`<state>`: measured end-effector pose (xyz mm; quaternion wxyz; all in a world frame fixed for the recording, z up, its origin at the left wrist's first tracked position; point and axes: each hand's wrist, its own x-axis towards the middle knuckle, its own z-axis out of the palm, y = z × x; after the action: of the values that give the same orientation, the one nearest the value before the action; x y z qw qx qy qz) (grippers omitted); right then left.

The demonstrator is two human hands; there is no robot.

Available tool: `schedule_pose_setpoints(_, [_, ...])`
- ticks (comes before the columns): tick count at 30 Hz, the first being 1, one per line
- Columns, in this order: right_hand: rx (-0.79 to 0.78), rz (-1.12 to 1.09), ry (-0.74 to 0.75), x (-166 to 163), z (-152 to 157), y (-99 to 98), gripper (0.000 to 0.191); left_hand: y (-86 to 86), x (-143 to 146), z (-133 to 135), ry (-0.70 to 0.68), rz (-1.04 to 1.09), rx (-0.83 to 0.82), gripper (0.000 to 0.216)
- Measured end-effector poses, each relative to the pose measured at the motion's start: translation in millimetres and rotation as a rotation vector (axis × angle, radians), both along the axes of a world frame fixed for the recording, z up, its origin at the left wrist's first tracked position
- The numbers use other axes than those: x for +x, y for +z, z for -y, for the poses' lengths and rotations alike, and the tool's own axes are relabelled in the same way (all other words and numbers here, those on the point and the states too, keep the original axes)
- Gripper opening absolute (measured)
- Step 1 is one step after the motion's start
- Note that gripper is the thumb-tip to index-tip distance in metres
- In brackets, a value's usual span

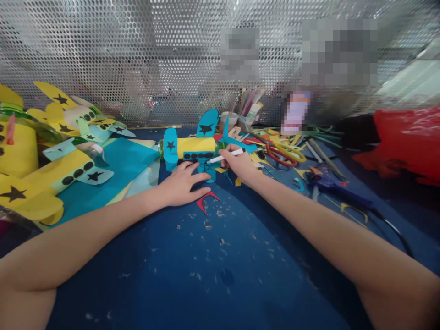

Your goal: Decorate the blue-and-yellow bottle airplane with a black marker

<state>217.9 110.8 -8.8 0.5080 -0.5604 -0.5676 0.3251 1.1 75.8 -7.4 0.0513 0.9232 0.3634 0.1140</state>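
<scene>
A toy airplane (197,145) made from a bottle wrapped in yellow paper lies on its side at the middle of the table, with blue paper wings, tail and propeller. Black stars mark its upper wing (207,126) and tail, and black ovals line a blue strip. My right hand (237,161) grips a white marker (227,156), its tip at a star outline on the near wing (207,170). Spread over the plane's near side, my left hand (184,183) rests with fingers apart, touching the tail end and near wing. A red paper scrap (207,198) lies by its thumb.
Several finished paper planes (72,167) crowd the left, beside blue paper sheets (113,172). Scissors (282,153), paper scraps and a blue glue gun (343,192) with its cord lie right. Cups of tools (240,120) stand before a perforated metal screen (137,59). A red plastic bag (405,142) sits far right.
</scene>
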Motion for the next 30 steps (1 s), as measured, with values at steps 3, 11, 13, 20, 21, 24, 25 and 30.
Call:
schedule_pose_setpoints(3, [0.001,0.011,0.001,0.1,-0.3,-0.1,0.027,-0.1,0.0,0.0,-0.003,0.001,0.005,0.048])
schedule_pose_setpoints(11, [0.003,0.021,-0.008,-0.4,0.7,1.4,0.027,1.1,-0.2,0.1,-0.003,-0.004,-0.005,0.048])
schedule_pose_setpoints(13, [0.004,0.016,-0.014,-0.7,0.8,1.6,0.028,0.9,-0.2,0.1,-0.007,-0.002,-0.004,0.048])
schedule_pose_setpoints(20, [0.012,0.029,-0.014,1.0,-1.5,-1.8,0.029,0.1,0.0,-0.2,0.000,-0.004,0.001,0.049])
schedule_pose_setpoints(21, [0.012,0.030,-0.012,1.3,-1.6,-2.1,0.029,0.0,0.0,-0.4,0.001,-0.006,0.000,0.050])
schedule_pose_setpoints(24, [0.013,0.027,-0.012,1.4,-1.2,-2.1,0.030,-0.2,-0.1,-0.6,-0.002,-0.006,0.001,0.049])
schedule_pose_setpoints(25, [0.012,0.028,-0.014,1.2,-0.9,-1.8,0.029,-0.3,-0.1,-0.5,-0.003,-0.005,0.001,0.049])
schedule_pose_setpoints(30, [0.012,0.029,-0.022,0.3,-0.2,-0.6,0.030,0.0,-0.2,0.0,0.000,-0.003,-0.001,0.048])
